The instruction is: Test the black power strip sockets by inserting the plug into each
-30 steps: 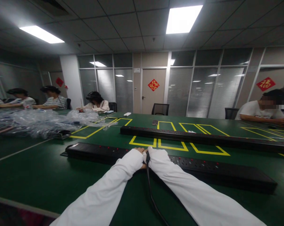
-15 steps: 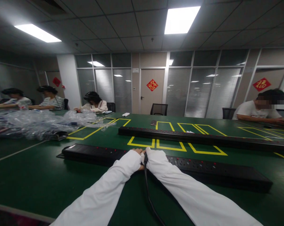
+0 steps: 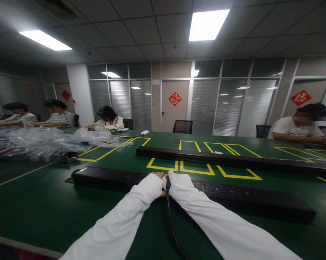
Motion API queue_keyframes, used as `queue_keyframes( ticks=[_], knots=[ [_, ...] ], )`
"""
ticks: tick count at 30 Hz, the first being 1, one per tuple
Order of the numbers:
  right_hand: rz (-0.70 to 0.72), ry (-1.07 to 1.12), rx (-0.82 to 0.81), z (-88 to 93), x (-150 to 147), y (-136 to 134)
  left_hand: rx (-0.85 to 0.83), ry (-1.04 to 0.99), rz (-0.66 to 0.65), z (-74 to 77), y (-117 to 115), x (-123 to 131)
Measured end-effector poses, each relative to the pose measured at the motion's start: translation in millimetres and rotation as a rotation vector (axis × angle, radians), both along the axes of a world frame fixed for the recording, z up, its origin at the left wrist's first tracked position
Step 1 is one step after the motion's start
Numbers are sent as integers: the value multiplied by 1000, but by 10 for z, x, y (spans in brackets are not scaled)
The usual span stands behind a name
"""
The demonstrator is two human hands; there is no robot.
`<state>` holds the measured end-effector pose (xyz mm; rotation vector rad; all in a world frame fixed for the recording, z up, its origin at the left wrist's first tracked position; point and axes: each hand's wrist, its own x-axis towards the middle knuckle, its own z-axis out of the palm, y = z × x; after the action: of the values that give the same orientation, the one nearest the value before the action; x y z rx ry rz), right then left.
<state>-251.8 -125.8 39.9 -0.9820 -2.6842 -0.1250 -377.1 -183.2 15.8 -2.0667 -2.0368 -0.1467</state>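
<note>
Head camera: two arms in long white sleeves reach forward over a green table (image 3: 44, 206) and meet at the middle of a long black power strip (image 3: 106, 176) that lies across the table in front of the person. The left hand (image 3: 160, 175) and the right hand (image 3: 171, 177) are pressed side by side on top of the strip, touching each other. The cuffs cover nearly all of both hands, with only a little of the left knuckles showing. I cannot tell whether the fingers of either hand are curled, spread or gripping.

A black cable (image 3: 170, 220) comes up from the bottom edge between the two forearms and ends right in the seam where the hands meet. Its end is hidden there. Small red switches dot the top of the strip on both sides of the hands.

A second power strip (image 3: 219, 158) lies parallel, farther back, across yellow tape outlines (image 3: 163, 167) on the table. To the left sits a heap of clear plastic wrap (image 3: 44, 142). A phone (image 3: 176, 142) and a small white box (image 3: 144, 132) lie near the far edge.

Three people sit at the far left, and another person in a white shirt (image 3: 290, 127) is at the right. An empty chair (image 3: 184, 126) stands before a door (image 3: 175, 115) with a red paper sign (image 3: 175, 98).
</note>
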Motion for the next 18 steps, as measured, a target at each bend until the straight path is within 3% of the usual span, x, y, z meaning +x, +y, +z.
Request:
queue_keyframes(
  ticks=[7,13,18],
  knots=[
    [19,-49,-52,3,-1,30,4,10,-7,-1,9,-9],
    [67,-14,-5,-1,48,9,22,10,-4,-4,5,-13],
    [25,-59,7,5,16,9,21,6,-15,4,3,-6]
  ],
)
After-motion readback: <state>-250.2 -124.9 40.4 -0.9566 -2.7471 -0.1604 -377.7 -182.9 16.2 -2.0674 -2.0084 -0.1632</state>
